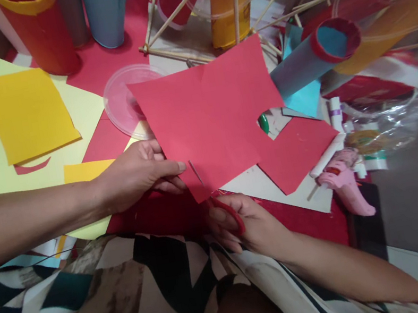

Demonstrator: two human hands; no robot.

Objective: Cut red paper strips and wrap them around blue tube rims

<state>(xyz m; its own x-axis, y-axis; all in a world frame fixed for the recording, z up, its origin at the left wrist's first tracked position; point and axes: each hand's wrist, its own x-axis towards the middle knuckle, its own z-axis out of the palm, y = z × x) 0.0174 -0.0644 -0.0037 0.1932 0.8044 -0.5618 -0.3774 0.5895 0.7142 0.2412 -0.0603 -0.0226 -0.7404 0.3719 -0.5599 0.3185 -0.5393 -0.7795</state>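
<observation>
My left hand [142, 171] pinches the left edge of a large red paper sheet [210, 118] and holds it up over the floor. My right hand [245, 225] is closed round the red handles of a pair of scissors [219, 203]. The blades point up into the sheet's lower edge, where a thin slit shows. The sheet has a notch cut out on its right side.
Yellow paper sheets [25, 113] lie at the left, beside a clear plastic lid [122, 104]. Rolled paper tubes [41, 29], a stick frame [175, 11] and a blue-red roll [312, 54] stand behind. A pink glue gun [345, 181] lies at the right. Patterned fabric covers my lap.
</observation>
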